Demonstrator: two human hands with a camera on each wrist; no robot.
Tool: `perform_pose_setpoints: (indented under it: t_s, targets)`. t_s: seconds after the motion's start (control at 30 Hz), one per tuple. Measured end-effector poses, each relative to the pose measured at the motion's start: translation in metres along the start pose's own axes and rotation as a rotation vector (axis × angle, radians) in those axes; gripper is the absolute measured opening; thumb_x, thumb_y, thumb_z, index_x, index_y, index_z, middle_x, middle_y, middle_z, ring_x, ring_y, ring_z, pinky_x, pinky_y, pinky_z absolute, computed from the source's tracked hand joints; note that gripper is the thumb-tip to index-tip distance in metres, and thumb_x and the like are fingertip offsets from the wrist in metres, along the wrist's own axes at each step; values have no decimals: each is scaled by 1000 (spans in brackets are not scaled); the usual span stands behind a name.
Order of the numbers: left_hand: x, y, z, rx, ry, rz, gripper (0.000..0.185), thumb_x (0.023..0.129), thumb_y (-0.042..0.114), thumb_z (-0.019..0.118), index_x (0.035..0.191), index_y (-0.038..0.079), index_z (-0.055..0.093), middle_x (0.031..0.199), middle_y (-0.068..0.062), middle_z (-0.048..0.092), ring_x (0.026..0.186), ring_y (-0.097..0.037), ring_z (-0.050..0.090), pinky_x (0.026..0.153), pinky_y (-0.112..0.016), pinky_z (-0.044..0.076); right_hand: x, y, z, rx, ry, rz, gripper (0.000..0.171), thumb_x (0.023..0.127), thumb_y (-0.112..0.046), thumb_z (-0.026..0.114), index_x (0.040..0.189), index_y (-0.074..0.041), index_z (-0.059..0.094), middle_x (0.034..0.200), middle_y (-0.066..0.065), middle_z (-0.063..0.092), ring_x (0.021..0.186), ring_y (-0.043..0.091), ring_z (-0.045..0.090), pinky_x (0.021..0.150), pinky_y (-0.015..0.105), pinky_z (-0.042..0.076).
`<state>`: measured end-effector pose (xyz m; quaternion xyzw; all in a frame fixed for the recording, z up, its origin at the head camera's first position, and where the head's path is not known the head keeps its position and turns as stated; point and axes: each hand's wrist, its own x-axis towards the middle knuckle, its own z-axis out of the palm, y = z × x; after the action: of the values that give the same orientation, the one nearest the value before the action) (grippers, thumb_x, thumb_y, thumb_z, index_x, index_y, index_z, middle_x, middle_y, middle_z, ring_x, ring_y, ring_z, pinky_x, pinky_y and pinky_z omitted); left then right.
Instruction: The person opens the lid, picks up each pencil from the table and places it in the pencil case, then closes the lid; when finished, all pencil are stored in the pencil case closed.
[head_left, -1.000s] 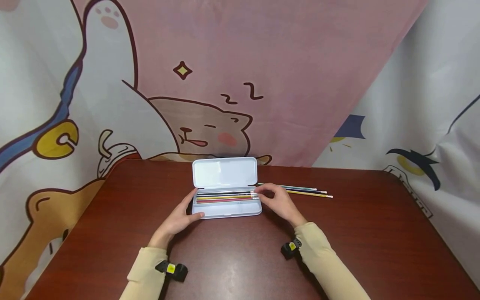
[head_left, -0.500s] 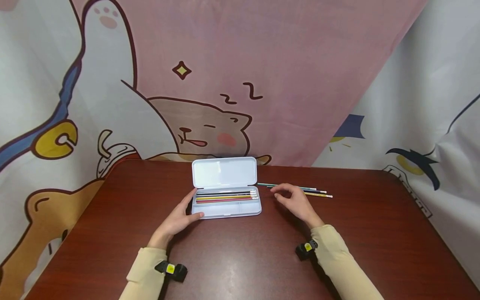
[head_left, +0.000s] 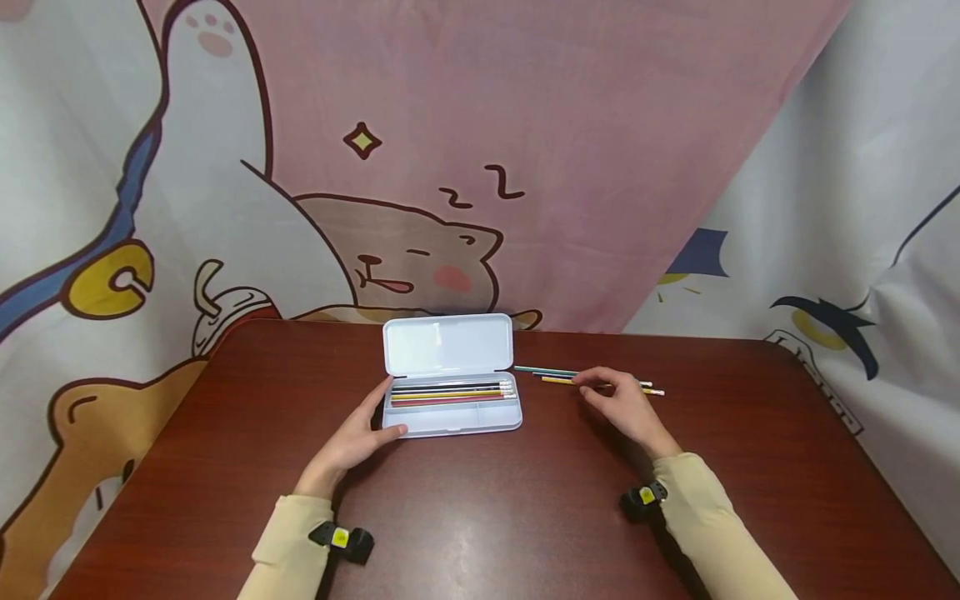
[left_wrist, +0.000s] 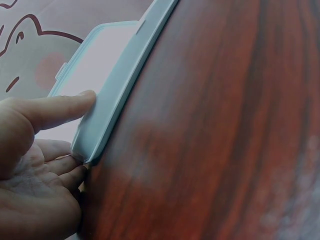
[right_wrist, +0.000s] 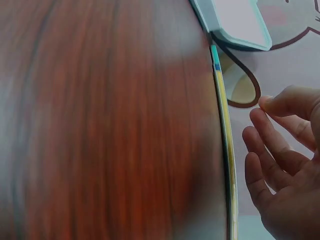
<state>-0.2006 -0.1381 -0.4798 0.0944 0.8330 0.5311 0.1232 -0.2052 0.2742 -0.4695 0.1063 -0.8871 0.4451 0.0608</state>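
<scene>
Head view: the left hand (head_left: 352, 437) rests flat-fingered against the pencil case (head_left: 452, 417) at frame centre; the right hand (head_left: 626, 408), fingers relaxed, reaches the loose pencils (head_left: 558, 377) at centre right on the tabletop (head_left: 480, 517).

Left wrist view: straight fingers (left_wrist: 60, 107) touch the case's corner.

Right wrist view: fingers apart beside the pencils (right_wrist: 224, 107), which look light, stiff and prone to roll; mid-shaft seems the best hold. Nothing blocks them.

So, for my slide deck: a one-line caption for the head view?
Left hand steadies open pencil case; right hand reaches loose pencils beside it.
</scene>
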Motion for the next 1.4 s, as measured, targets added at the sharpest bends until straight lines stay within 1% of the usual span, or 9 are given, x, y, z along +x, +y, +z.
perform_pose_setpoints:
  t_s: [0.27, 0.53, 0.63, 0.77, 0.87, 1.13, 1.27, 1.33, 1.4]
  targets:
    - [-1, 0, -1, 8, 1, -4, 85, 85, 8, 71, 153, 4, 20, 155, -24, 19, 141, -39, 17, 111, -58, 9, -9, 10, -18, -94, 29, 48, 17, 89, -3, 66, 106, -4, 70, 103, 9, 69, 90, 24, 60, 72, 31, 46]
    - [-1, -1, -1, 6, 0, -10, 85, 85, 8, 71, 153, 4, 20, 155, -24, 19, 142, -38, 16, 111, -58, 9, -16, 20, -37, -117, 39, 83, 18, 91, -4, 65, 108, -2, 69, 104, 12, 69, 97, 28, 62, 74, 25, 47]
    - [0, -1, -1, 9, 0, -10, 85, 85, 8, 71, 153, 4, 19, 155, -24, 18, 142, -38, 15, 111, -58, 9, -19, 23, -42, -127, 36, 98, 19, 92, -6, 64, 111, -3, 69, 107, 13, 68, 100, 29, 62, 76, 28, 47]
    - [-1, 0, -1, 8, 0, -13, 85, 85, 7, 70, 153, 4, 19, 156, -23, 17, 142, -39, 15, 111, -58, 8, -20, 27, -48, -137, 42, 102, 20, 92, -6, 64, 111, -2, 68, 108, 15, 67, 100, 31, 60, 79, 35, 47]
    - [-1, 0, 0, 2, 0, -14, 85, 85, 7, 70, 153, 4, 19, 156, -23, 17, 142, -38, 14, 111, -58, 8, -21, 30, -51, -137, 50, 99, 19, 91, -4, 64, 110, -1, 69, 108, 16, 67, 100, 31, 59, 80, 35, 46]
    - [-1, 0, 0, 0, 0, -10, 85, 86, 7, 71, 153, 4, 19, 155, -24, 18, 141, -39, 16, 111, -59, 9, -25, 37, -54, -177, 77, 102, 18, 88, 2, 65, 106, 0, 70, 108, 19, 66, 97, 29, 57, 76, 26, 42]
    - [-1, 1, 1, 3, 0, -15, 85, 86, 8, 71, 153, 4, 19, 155, -24, 18, 141, -39, 16, 111, -59, 8, -25, 40, -54, -180, 74, 96, 18, 86, 4, 66, 104, 1, 70, 106, 19, 67, 93, 28, 57, 74, 25, 41]
    - [0, 2, 1, 6, 1, -19, 86, 86, 8, 71, 153, 4, 19, 156, -23, 18, 141, -39, 15, 111, -59, 8, -25, 41, -55, -186, 67, 108, 19, 86, 4, 66, 104, 0, 70, 105, 18, 67, 91, 27, 57, 74, 28, 41]
    - [0, 2, 1, 8, 3, -23, 86, 85, 9, 71, 153, 4, 19, 156, -23, 18, 142, -39, 15, 111, -59, 8, -25, 42, -55, -190, 59, 125, 19, 86, 3, 66, 105, -1, 70, 106, 18, 67, 90, 27, 57, 75, 34, 41]
